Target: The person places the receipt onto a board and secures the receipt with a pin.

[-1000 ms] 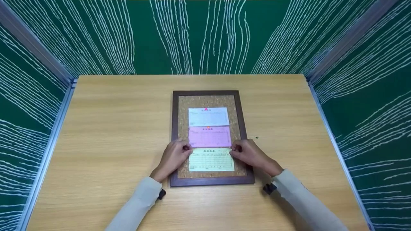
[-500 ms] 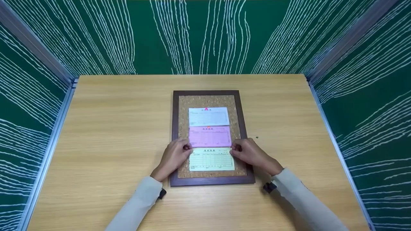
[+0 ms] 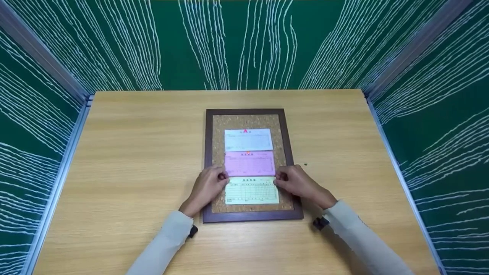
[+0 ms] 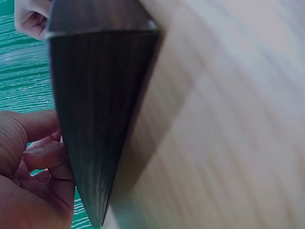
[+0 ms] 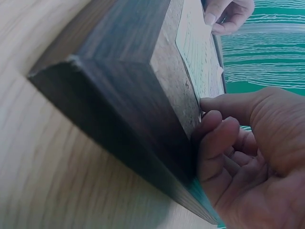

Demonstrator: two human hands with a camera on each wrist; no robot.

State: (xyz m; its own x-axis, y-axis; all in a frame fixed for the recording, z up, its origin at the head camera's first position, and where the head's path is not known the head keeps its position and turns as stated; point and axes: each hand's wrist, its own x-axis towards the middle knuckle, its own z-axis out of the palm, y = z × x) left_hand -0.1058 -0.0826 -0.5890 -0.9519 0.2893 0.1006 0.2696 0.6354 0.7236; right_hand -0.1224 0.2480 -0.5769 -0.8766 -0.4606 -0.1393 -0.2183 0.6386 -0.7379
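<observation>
In the head view a cork board [image 3: 218, 145] with a dark brown wooden frame [image 3: 252, 216] lies flat. Its lowest paper is a pale green printed form [image 3: 252, 194]. My left hand [image 3: 208, 185] pinches the form's upper left corner between thumb and fingers. At the upper right corner, my right hand [image 3: 300, 185] does the same; the right wrist view shows its thumb [image 5: 228, 105] on the paper's edge. Above lies a pink form [image 3: 250, 165] with an orange pin [image 3: 248, 152] at its top, then a white form [image 3: 248, 141] with a red pin [image 3: 245, 131].
A light wooden table [image 3: 133, 152] extends around the board. Right of the frame lies a tiny dark speck [image 3: 305, 164]. Green panels [image 3: 237, 46] with white wavy lines enclose the back and sides. Each wrist carries a small black device [image 3: 193, 231].
</observation>
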